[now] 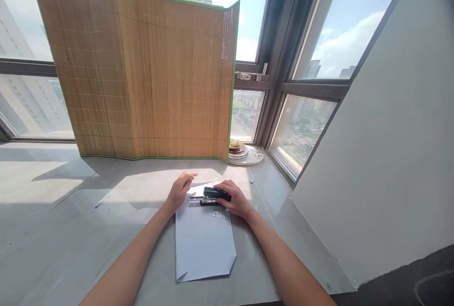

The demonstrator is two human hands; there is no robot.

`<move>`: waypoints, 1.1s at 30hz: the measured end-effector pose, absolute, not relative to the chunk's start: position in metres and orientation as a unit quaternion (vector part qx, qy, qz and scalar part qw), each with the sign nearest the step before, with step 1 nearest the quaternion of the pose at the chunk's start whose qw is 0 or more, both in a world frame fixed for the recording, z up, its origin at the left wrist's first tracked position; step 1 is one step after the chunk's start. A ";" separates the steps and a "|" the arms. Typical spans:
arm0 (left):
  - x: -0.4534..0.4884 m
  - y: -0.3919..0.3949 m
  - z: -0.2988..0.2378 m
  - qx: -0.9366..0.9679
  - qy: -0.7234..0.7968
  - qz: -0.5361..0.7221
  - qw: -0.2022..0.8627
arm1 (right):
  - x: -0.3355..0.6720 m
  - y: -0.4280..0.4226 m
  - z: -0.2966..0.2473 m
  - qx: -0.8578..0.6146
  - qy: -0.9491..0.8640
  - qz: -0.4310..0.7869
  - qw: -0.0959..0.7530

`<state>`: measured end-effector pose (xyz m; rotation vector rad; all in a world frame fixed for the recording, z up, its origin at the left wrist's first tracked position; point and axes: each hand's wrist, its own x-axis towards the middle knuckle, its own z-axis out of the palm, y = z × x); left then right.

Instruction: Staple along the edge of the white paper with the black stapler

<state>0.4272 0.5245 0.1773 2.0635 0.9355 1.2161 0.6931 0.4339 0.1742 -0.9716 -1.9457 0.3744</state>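
One hand (232,197), the right, holds a black stapler (213,193).

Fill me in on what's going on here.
A person is working with a stapler over white paper on a pale ledge by the windows. The right hand holds the stapler, whose metal part sticks out toward the left hand. That hand is at the paper's far left corner, its fingertips together; whether they pinch something small is unclear. Behind, a bamboo mat stands upright, with plates at its right end.
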 end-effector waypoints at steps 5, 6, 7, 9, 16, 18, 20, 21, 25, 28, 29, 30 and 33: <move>0.429 0.522 0.179 0.798 0.312 0.432 0.281 | 0.697 0.439 0.167 -0.400 -0.777 0.161 0.458; 0.429 0.522 0.179 0.803 0.306 0.429 0.277 | 0.699 0.440 0.167 -0.401 -0.772 0.157 0.468; 0.430 0.521 0.179 0.808 0.299 0.426 0.276 | 0.701 0.440 0.168 -0.403 -0.764 0.151 0.480; 0.430 0.519 0.180 0.816 0.282 0.420 0.278 | 0.705 0.441 0.170 -0.417 -0.741 0.135 0.508; 0.436 0.516 0.181 0.833 0.259 0.410 0.265 | 0.713 0.439 0.177 -0.450 -0.711 0.122 0.527; 0.438 0.516 0.181 0.838 0.262 0.404 0.256 | 0.711 0.438 0.177 -0.444 -0.724 0.116 0.515; 0.440 0.515 0.180 0.835 0.273 0.404 0.254 | 0.710 0.438 0.176 -0.431 -0.739 0.114 0.505; 0.441 0.515 0.179 0.834 0.279 0.401 0.258 | 0.709 0.438 0.176 -0.425 -0.745 0.114 0.501; 0.444 0.513 0.178 0.845 0.262 0.366 0.289 | 0.708 0.439 0.175 -0.421 -0.753 0.107 0.494; 0.446 0.513 0.177 0.849 0.256 0.359 0.291 | 0.708 0.439 0.174 -0.423 -0.752 0.104 0.495; 0.446 0.513 0.176 0.847 0.260 0.360 0.293 | 0.708 0.439 0.174 -0.424 -0.752 0.104 0.495; 0.446 0.513 0.176 0.844 0.263 0.359 0.297 | 0.708 0.439 0.175 -0.425 -0.752 0.104 0.493; 0.445 0.514 0.175 0.838 0.269 0.358 0.312 | 0.708 0.439 0.176 -0.429 -0.752 0.105 0.489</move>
